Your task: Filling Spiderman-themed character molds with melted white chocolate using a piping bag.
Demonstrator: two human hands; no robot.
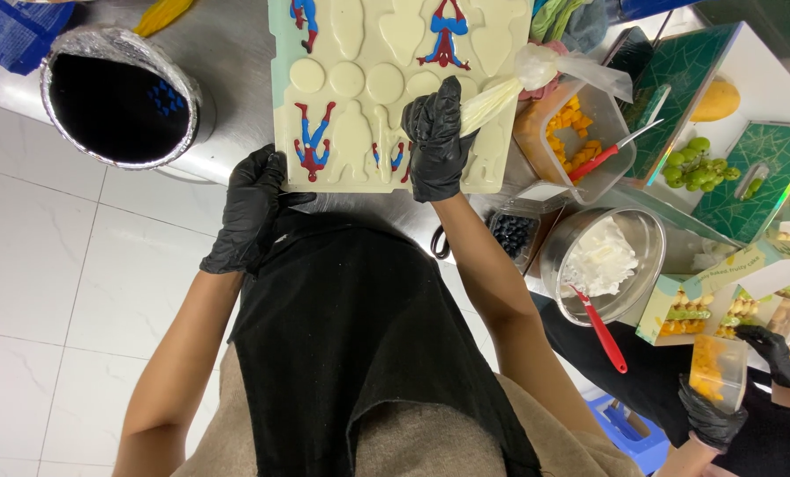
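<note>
My left hand grips the near edge of the pale mould tray on the steel bench so it stays steady, while my right hand squeezes the piping bag over its figure cavities.

Mould tray cut off by the top edge; lower middle hidden under the right hand. Beside the tray, piping bag tip hidden in that fist. Farther right, co-worker's body out of frame.
</note>
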